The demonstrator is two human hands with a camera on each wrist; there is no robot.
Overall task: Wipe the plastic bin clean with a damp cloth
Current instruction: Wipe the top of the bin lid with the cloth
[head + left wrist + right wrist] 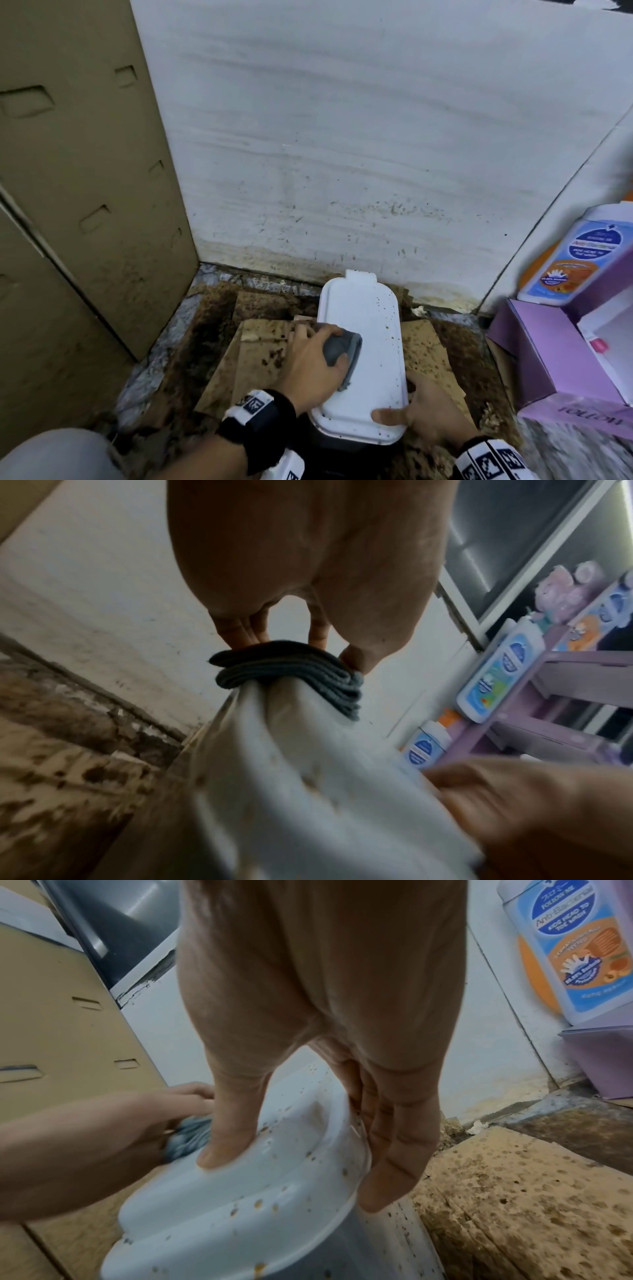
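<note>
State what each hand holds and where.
Left hand grips the folded grey cloth from above; right hand steadies the bin lid at its near right edge.

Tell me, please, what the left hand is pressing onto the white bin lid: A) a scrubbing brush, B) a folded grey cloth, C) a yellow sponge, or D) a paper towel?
B: the left hand holds a folded grey cloth against the white lid, while the right hand steadies the lid's near edge.
</note>
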